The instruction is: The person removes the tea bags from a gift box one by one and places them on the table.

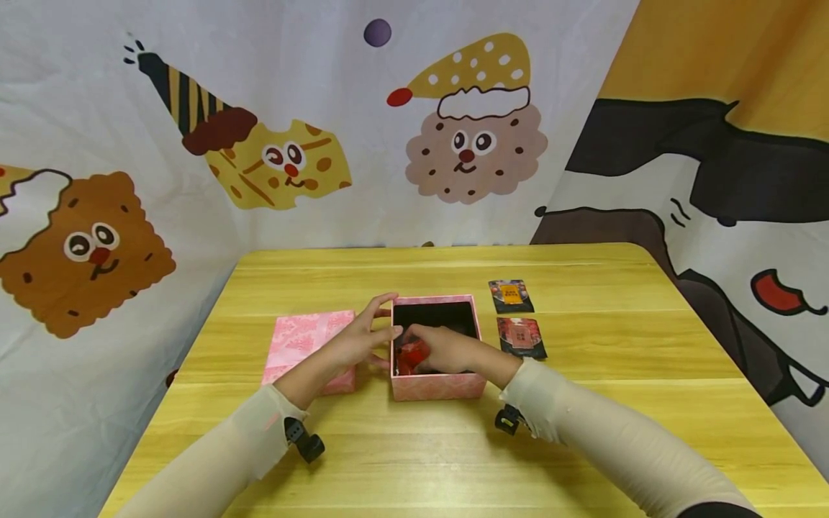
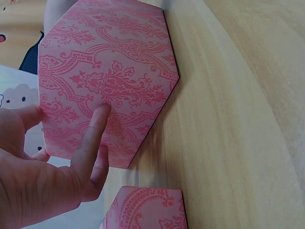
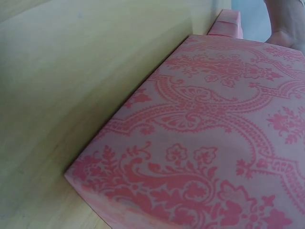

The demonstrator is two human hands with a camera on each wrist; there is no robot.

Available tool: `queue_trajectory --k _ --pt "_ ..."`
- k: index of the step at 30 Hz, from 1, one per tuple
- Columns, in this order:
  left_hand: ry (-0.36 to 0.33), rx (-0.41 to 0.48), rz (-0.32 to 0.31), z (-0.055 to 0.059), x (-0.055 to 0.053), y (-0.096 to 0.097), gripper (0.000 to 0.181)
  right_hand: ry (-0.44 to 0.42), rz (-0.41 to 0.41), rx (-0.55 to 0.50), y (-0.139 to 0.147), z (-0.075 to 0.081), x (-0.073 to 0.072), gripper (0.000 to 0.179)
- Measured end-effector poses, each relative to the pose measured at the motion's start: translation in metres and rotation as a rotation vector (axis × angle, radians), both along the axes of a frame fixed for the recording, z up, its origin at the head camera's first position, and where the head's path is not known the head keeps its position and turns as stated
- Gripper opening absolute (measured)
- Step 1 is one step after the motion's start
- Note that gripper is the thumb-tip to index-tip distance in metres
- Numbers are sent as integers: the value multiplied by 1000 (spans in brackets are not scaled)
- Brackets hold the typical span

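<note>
The open pink box (image 1: 437, 349) stands mid-counter (image 1: 583, 432), its lid (image 1: 304, 345) just to the left. The right hand (image 1: 447, 349) is inside, gripping a red packet (image 1: 411, 356); the left hand (image 1: 359, 338) rests straight-fingered against the box's left wall. Steady that wall and lay the packet flat on the dark floor.

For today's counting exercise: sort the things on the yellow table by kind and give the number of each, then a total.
Pink patterned box, open: 1
Pink patterned lid, flat beside the box: 1
Dark snack packets on the table, right of the box: 2
Red packet in the box, under the right hand: 1
Total: 5
</note>
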State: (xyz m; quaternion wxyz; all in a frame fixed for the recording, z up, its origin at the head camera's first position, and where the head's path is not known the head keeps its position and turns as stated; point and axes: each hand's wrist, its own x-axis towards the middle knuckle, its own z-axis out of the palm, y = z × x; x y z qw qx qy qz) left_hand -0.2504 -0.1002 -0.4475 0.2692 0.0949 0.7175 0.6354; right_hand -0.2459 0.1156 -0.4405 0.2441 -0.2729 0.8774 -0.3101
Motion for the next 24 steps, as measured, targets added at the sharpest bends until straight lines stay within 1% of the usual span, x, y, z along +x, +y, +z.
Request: queue_trajectory --k 4,8,14,20,24 --pt "-1 1 -1 0 0 0 67 22 -9 5 1 -1 -1 45" --pt "-7 1 2 -1 -1 0 68 62 -32 -2 3 -3 -3 39" --pt "-8 -13 12 -1 -1 1 68 98 -105 -59 2 -3 -3 31" --pt "-3 -15 8 -1 -2 2 67 121 -171 -126 2 1 -1 32" --pt "-9 -6 14 -2 -2 2 67 135 -210 -179 3 1 -2 36"
